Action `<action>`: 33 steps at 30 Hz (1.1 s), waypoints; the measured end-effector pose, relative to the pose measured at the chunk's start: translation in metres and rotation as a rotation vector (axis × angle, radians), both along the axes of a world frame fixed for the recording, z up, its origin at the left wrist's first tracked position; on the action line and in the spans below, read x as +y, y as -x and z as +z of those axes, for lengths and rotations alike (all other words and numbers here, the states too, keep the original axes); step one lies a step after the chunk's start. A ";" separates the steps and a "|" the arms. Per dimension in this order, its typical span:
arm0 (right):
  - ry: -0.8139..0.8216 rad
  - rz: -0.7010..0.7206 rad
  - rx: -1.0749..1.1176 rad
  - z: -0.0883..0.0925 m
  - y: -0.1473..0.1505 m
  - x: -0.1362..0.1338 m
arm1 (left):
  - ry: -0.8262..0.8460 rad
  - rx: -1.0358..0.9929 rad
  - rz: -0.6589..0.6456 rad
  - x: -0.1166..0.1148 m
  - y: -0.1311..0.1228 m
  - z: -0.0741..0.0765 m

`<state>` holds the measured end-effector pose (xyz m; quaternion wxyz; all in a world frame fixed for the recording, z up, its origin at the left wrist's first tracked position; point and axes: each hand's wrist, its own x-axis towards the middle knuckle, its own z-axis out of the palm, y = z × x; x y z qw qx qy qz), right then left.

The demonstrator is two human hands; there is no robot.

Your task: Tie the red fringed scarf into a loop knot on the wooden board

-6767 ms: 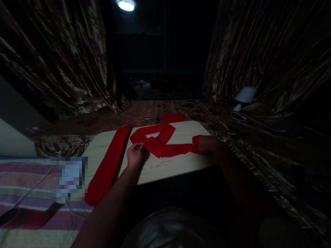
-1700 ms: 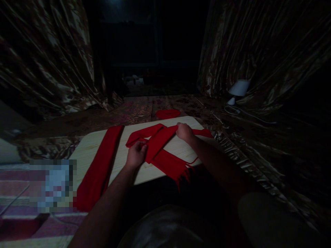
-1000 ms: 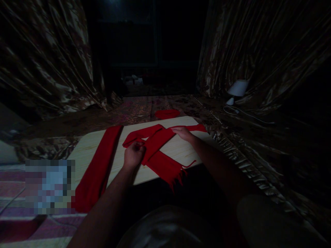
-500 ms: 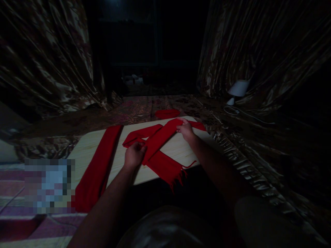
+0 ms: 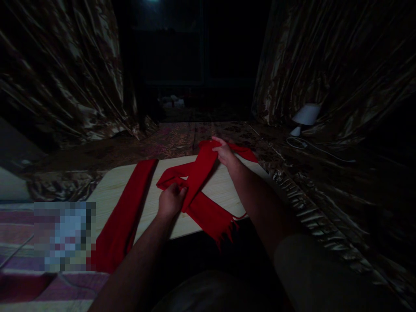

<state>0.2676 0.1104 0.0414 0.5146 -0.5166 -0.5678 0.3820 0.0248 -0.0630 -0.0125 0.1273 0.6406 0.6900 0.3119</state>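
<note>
Nearest, lower left: a red thing (image 5: 26, 286) on the striped cloth (image 5: 14, 245), too dark and cropped to tell whether it is hollow. Near edge of the board (image 5: 112, 184): the scarf's fringe (image 5: 225, 236) hangs over; weight there could, I judge, drag the lower layer off if my hold slackens. Left side, slantwise: a red strip (image 5: 126, 212), its near end reaching past the board; my forearm passes close, so a sleeve-low sweep might skew it. Middle: my left hand (image 5: 172, 200), closed on the scarf (image 5: 199, 169) where its bands cross. Likely trouble here: fingers bunching the cloth, so the crossing creases or slips. Farther, my right hand (image 5: 223, 152), narrow, thumb and fingers on the upper band near the board's far edge. Pull too hard from this end and the loop on the left may close up or twist. Beyond it, red runs on toward the far right corner; cannot tell if all one piece. Far right, lamp (image 5: 307, 115) with trailing cord, well apart. Farthest, pale items (image 5: 173, 102) by the window: vessels or not, too dim; contents unreadable.
</note>
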 end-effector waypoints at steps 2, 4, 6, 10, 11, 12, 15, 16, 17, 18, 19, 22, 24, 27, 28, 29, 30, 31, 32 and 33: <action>0.153 -0.074 -0.345 -0.016 -0.004 0.002 | 0.010 0.020 0.012 -0.001 0.000 0.001; 0.227 -0.123 -0.547 -0.029 -0.010 0.003 | 0.027 0.048 0.027 -0.002 -0.001 0.002; 0.225 -0.140 -0.590 -0.032 -0.015 0.002 | 0.037 0.084 0.042 -0.002 -0.002 0.003; 0.245 -0.206 -0.847 -0.017 -0.013 -0.008 | 0.039 0.147 0.055 -0.003 -0.003 0.004; 0.233 -0.229 -0.943 -0.012 -0.009 -0.012 | 0.041 0.155 0.057 -0.003 -0.003 0.003; 0.189 -0.238 -1.024 -0.008 -0.004 -0.018 | 0.044 0.159 0.060 -0.002 -0.003 0.003; -0.121 -0.103 -1.099 -0.008 0.016 -0.035 | 0.040 0.158 0.064 -0.002 -0.003 0.001; -0.224 -0.012 -1.099 -0.012 0.023 -0.041 | 0.029 0.158 0.062 -0.002 -0.003 0.001; -0.290 0.084 -1.104 -0.018 0.029 -0.045 | 0.014 0.163 0.058 -0.004 -0.003 0.001; -0.314 0.167 -1.115 -0.025 0.034 -0.050 | -0.009 0.174 0.056 -0.006 -0.003 0.001; -0.299 0.226 -1.130 -0.033 0.038 -0.053 | -0.037 0.196 0.060 -0.009 -0.003 0.002; -0.204 0.261 -1.160 -0.051 0.042 -0.059 | -0.170 0.302 0.136 -0.020 -0.001 0.009; -0.191 0.246 -1.163 -0.057 0.040 -0.060 | -0.270 0.348 0.183 -0.022 0.004 0.017; -0.196 0.250 -1.166 -0.058 0.035 -0.061 | -0.331 0.354 0.108 -0.006 0.016 0.031; -0.198 0.251 -1.166 -0.058 0.033 -0.062 | -0.309 0.358 0.054 0.004 0.021 0.035; -0.197 0.250 -1.165 -0.057 0.030 -0.062 | -0.264 0.373 0.002 0.016 0.024 0.039; -0.195 0.246 -1.166 -0.057 0.028 -0.063 | -0.208 0.394 -0.030 0.029 0.027 0.043; -0.193 0.241 -1.167 -0.058 0.026 -0.063 | -0.164 0.427 -0.058 0.042 0.029 0.045; -0.190 0.235 -1.168 -0.058 0.024 -0.064 | -0.129 0.475 -0.112 0.054 0.030 0.048; -0.188 0.228 -1.167 -0.059 0.023 -0.064 | -0.097 0.524 -0.183 0.065 0.030 0.049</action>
